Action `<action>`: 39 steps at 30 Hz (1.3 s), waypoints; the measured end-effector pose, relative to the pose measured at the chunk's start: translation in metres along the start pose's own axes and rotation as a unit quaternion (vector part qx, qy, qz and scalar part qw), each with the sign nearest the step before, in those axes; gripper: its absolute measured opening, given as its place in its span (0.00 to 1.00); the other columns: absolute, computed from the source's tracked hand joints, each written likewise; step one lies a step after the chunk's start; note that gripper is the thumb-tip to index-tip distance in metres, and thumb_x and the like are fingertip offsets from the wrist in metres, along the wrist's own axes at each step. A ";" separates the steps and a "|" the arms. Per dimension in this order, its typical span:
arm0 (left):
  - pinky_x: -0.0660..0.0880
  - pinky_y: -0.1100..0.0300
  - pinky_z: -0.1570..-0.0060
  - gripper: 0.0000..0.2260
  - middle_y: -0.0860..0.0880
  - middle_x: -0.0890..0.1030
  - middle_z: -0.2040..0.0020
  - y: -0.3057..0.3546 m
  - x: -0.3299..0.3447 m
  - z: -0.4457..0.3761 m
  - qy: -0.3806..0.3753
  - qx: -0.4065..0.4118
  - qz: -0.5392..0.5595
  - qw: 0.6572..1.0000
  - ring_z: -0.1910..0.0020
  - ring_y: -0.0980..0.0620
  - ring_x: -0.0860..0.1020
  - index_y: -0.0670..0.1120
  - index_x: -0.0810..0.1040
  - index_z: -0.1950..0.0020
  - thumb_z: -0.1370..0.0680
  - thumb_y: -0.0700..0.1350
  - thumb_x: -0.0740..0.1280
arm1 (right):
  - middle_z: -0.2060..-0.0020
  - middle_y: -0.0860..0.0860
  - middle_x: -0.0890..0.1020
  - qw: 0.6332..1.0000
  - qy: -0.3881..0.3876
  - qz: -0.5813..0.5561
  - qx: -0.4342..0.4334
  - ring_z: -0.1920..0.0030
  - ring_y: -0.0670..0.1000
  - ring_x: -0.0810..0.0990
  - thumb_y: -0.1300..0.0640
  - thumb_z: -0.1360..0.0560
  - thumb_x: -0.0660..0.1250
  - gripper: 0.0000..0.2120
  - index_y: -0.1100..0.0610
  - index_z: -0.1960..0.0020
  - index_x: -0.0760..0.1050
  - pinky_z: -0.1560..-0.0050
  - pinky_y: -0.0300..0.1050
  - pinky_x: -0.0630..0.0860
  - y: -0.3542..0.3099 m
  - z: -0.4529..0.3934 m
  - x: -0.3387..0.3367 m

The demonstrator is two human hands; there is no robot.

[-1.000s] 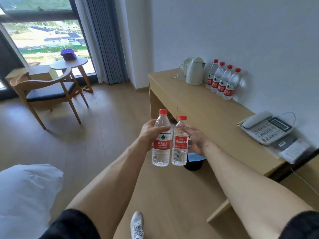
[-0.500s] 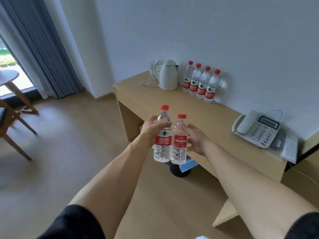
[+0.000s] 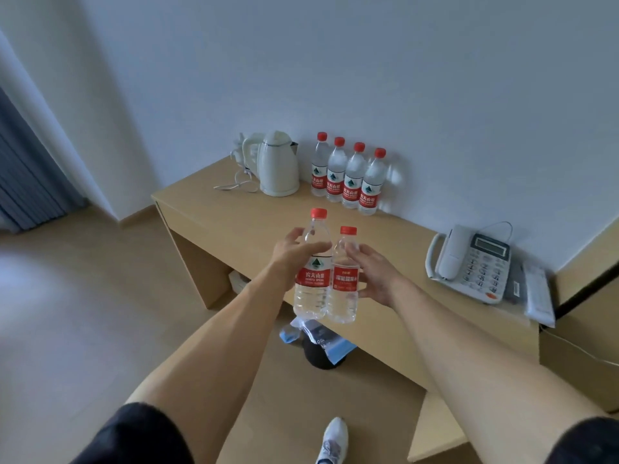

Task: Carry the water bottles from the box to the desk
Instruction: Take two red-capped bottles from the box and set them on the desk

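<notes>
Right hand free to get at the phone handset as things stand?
Probably not yet. The right hand is gripping a water bottle, so it isn't free. The path itself looks open: bare desk lies between it and the handset.

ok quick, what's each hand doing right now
Left hand: gripping the taller water bottle around its upper body.
Right hand: holding the shorter water bottle, fingers wrapped round its far side.

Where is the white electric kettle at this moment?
In the head view the white electric kettle stands at the desk's far left end by the wall, just left of the four-bottle row.
</notes>
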State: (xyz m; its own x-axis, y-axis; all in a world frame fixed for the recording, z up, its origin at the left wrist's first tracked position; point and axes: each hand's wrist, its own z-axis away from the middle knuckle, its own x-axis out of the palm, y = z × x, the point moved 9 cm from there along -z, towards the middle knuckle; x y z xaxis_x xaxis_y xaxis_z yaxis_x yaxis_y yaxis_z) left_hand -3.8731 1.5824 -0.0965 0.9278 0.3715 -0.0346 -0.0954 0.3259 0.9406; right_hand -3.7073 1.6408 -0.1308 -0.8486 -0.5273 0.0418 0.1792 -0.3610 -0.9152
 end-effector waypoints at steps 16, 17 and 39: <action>0.79 0.62 0.70 0.20 0.52 0.87 0.54 0.063 0.099 -0.160 -0.096 0.050 -0.018 0.994 0.60 0.54 0.86 0.59 0.78 0.42 0.30 0.45 0.80 | 0.49 0.48 0.87 0.997 0.062 -0.033 -0.033 0.45 0.48 0.84 0.37 0.29 0.72 0.25 0.45 0.36 0.74 0.46 0.59 0.80 -0.059 -0.114 -0.117; 0.79 0.61 0.69 0.21 0.52 0.87 0.52 0.065 0.108 -0.166 -0.105 0.057 -0.021 0.993 0.58 0.53 0.86 0.57 0.78 0.40 0.30 0.45 0.80 | 0.49 0.48 0.87 0.996 0.073 -0.033 -0.035 0.44 0.48 0.84 0.38 0.28 0.72 0.25 0.45 0.36 0.74 0.45 0.60 0.79 -0.060 -0.117 -0.127; 0.75 0.53 0.45 0.28 0.51 0.80 0.42 0.083 0.204 -0.263 -0.250 0.174 -0.210 0.929 0.43 0.51 0.78 0.55 0.72 0.36 0.30 0.41 0.79 | 0.41 0.54 0.83 0.967 0.250 0.047 -0.026 0.39 0.55 0.81 0.55 0.27 0.77 0.24 0.50 0.35 0.73 0.34 0.54 0.74 -0.062 -0.144 -0.226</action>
State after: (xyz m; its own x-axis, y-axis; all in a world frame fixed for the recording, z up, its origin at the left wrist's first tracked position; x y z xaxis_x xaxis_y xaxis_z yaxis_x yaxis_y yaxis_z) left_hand -3.7870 1.9141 -0.1145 0.9166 -0.2045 -0.3435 0.3544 0.0180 0.9349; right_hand -3.5984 1.8928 -0.1413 -0.9668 -0.1126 -0.2292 0.2523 -0.2833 -0.9252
